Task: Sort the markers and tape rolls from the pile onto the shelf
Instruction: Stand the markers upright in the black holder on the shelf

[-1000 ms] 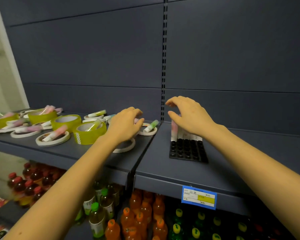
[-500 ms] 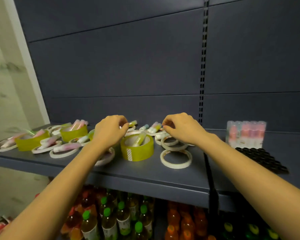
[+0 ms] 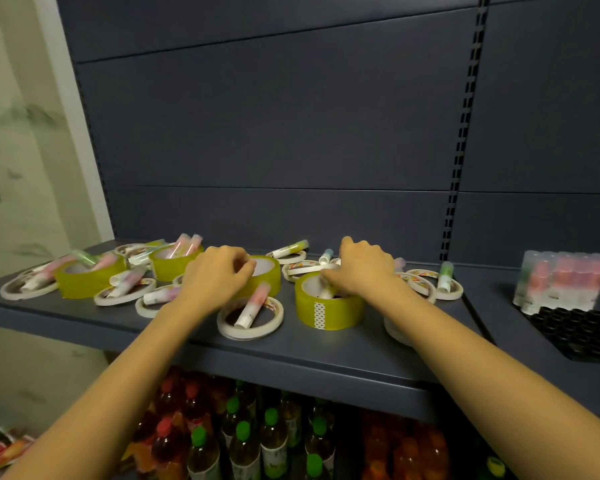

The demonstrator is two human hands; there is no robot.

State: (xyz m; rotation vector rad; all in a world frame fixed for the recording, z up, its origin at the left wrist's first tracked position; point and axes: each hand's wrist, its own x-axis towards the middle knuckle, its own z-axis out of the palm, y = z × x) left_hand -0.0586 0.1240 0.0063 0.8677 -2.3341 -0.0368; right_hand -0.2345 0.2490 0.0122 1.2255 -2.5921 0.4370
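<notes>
Both hands (left (image 3: 212,276), right (image 3: 363,268)) reach forward, fingers curled.

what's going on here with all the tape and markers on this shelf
A person is sorting a pile of markers and tape rolls on a dark shelf. The right hand reaches into a yellow tape roll, fingers around a marker standing in it. The left hand rests against another yellow roll. A row of upright markers already stands behind a black tray on the right.

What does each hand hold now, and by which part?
The right hand pinches a marker standing inside the yellow tape roll, near its upper end. The left hand rests curled on another yellow roll; whether it grips anything cannot be told.
</notes>
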